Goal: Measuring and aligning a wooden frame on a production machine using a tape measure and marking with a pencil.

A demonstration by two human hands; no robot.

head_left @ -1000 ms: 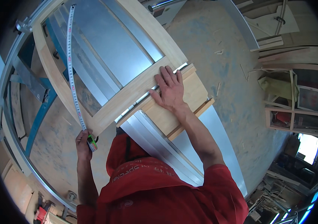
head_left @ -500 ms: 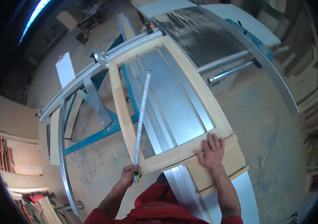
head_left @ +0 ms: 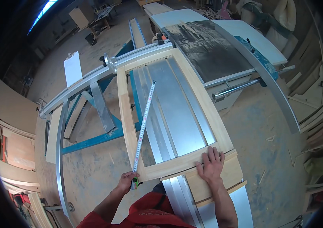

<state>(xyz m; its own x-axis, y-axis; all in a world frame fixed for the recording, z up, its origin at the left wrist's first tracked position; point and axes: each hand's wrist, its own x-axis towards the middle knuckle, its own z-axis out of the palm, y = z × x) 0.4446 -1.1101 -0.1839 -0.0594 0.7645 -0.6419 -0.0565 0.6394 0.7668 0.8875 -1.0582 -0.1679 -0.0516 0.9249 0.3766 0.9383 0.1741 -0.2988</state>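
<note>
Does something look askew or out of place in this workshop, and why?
Yes, mildly. The tape from the left hand slants across the opening of the frame; its far end meets no frame edge. Also, wood scraps lie loose on the floor, which looks untidy.

The frame (head_left: 172, 166) is of pale wood, smooth and matt. The worktop (head_left: 176, 110) is grey metal, softly glossy. The tape case (head_left: 134, 184) looks like plastic. The dark plate (head_left: 210, 49) has a worn, blotchy surface; the red garment (head_left: 150, 209) is matt cloth.
</note>
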